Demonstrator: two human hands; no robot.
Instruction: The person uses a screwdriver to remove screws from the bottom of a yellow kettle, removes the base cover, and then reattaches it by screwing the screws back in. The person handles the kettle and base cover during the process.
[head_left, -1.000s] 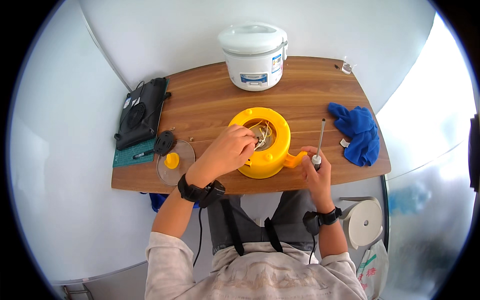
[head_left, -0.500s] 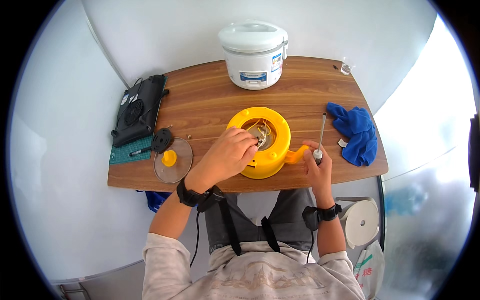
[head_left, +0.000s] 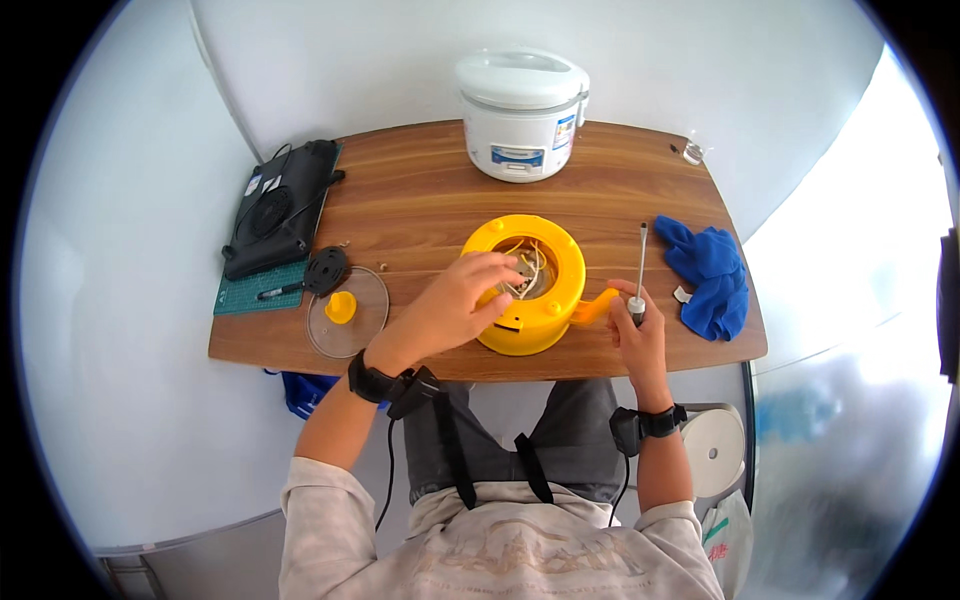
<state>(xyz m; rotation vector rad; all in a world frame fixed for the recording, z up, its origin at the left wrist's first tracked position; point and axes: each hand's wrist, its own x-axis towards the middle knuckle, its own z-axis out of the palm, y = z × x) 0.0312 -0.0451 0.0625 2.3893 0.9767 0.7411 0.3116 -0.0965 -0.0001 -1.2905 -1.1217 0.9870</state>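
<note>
A round yellow appliance (head_left: 568,262), probably an electric pot, lies with its open underside up on the table. Pale wires (head_left: 537,262) and a metal part show inside its round opening. My left hand (head_left: 455,305) hovers at the left edge of that opening, its thumb and fingers apart, with nothing seen between them. In my right hand (head_left: 642,342) is a screwdriver (head_left: 641,270), its metal shaft pointing up and away from me. The fingers of that hand are also at the end of the pot's yellow handle (head_left: 592,308); whether they grip it I cannot tell.
A white rice cooker (head_left: 520,130) stands at the back. To the left are an overturned black appliance (head_left: 285,215), a green cutting mat (head_left: 235,290), a marker (head_left: 280,292), a black round base (head_left: 326,270) and a glass lid (head_left: 365,320). A blue cloth (head_left: 708,265) and small cup (head_left: 694,152) lie right.
My left fingers have drawn back from the wires inside the opening and spread apart. My right hand still holds the screwdriver in nearly the same place. The whole view has shifted slightly.
</note>
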